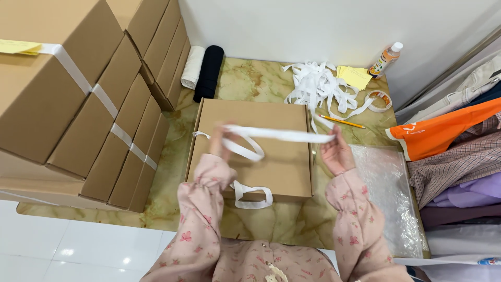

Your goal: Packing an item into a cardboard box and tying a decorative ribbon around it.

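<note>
A flat brown cardboard box (276,156) lies on the marble counter in front of me. A white ribbon (284,134) is stretched taut above the box between both hands. My left hand (221,142) grips its left part, where it loops and hangs down over the box's front edge. My right hand (336,153) pinches the ribbon's right end by the box's right side. Both sleeves are pink with a flower print.
Stacked cardboard boxes (78,99) bound with white strap fill the left. Behind the box lie a ribbon heap (315,86), yellow notes (355,76), a pencil (342,121), a tape roll (380,100), a bottle (385,60) and fabric rolls (202,72). A plastic bag (389,188) and clothes (454,156) lie right.
</note>
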